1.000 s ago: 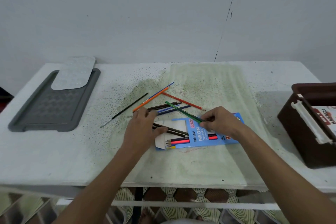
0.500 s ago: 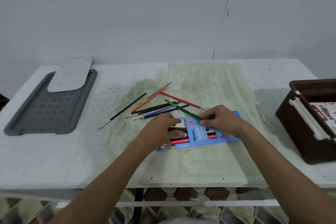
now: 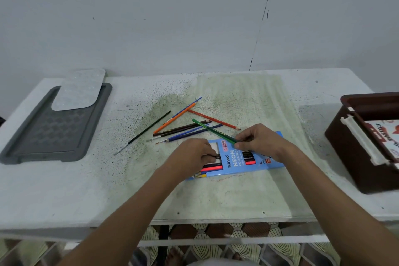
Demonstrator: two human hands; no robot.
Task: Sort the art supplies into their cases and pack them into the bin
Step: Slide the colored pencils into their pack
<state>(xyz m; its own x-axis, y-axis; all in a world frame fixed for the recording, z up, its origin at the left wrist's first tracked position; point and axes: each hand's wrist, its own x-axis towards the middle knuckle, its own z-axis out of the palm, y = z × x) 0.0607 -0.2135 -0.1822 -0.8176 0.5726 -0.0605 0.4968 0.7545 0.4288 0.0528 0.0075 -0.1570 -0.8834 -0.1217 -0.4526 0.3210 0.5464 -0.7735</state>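
On the white speckled tabletop (image 3: pixel 64 190) lies the flat blue cardboard pencil case (image 3: pixel 248 157). The right hand (image 3: pixel 262 141) pinches a long green pencil (image 3: pixel 212 131) above it. The left hand (image 3: pixel 192 155) holds the dark pencils at the open end of the case.

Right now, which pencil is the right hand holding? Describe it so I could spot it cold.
Find the blue pencil box at the table's middle. The right hand pinches the green pencil above the box's far edge. It is the only green one, lying across the loose pencils behind.
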